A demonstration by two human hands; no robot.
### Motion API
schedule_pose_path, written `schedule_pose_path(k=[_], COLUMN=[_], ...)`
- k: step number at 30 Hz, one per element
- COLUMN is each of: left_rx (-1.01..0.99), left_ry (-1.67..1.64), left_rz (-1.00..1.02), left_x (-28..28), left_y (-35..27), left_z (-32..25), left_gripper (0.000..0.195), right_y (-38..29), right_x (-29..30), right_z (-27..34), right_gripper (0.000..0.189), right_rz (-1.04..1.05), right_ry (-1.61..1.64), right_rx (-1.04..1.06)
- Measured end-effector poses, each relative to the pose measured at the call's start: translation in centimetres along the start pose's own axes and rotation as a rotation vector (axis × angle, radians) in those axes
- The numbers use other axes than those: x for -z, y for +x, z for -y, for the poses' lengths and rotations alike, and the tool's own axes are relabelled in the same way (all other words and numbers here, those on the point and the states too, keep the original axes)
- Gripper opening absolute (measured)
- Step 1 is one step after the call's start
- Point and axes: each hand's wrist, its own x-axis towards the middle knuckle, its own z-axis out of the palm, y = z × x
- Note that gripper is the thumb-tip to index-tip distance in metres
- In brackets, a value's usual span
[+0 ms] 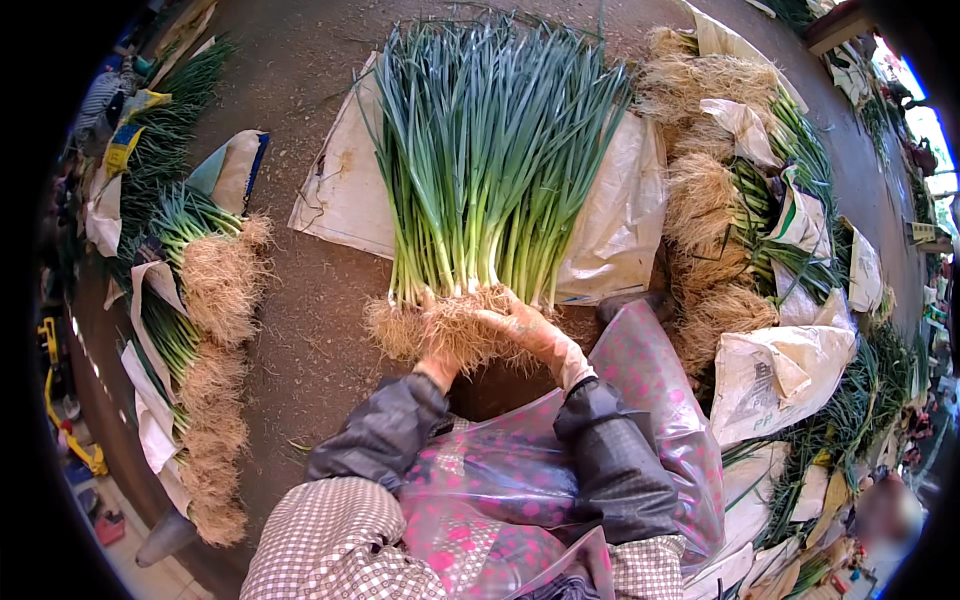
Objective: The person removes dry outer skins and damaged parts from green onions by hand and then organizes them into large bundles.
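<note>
A wide bundle of green onions point(495, 165) lies before me, leaves pointing away and fibrous roots point(469, 330) towards me. Its leafy part rests on a flattened woven plastic sack point(615, 225). My left hand point(437, 349) grips the root mass from the left, its fingers partly hidden among the roots. From the right, my right hand point(531, 330) presses on the same roots near the white stem bases, fingers pointing left. A pale thin covering, seemingly a glove, shows at the right wrist. Dark sleeve covers reach both wrists.
Sack-wrapped onion bundles point(214, 360) are stacked on the left, roots inward. More bundles point(705, 195) line the right side, with a printed sack point(780, 375) nearby. A pink-dotted plastic apron point(510, 472) covers my lap. Loose root bits lie on the dirt floor point(300, 315).
</note>
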Motion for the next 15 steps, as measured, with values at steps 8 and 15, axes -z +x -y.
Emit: schedule_pose_path(k=[8,15], left_rx=[0.104,-0.013], left_ry=[0.350,0.968], left_rz=[-0.371,-0.347], left_x=[2.5,2.5], left_y=[-4.1,-2.4], left_z=[-0.8,0.5], left_gripper=[0.046,0.036], right_y=[-0.7,2.8], right_x=[-1.2,-4.2], right_z=[3.2,-6.5], right_gripper=[0.061,0.037], right_rz=[0.039,-0.291], right_ry=[-0.257,-0.214], right_rx=[-0.390,0.161])
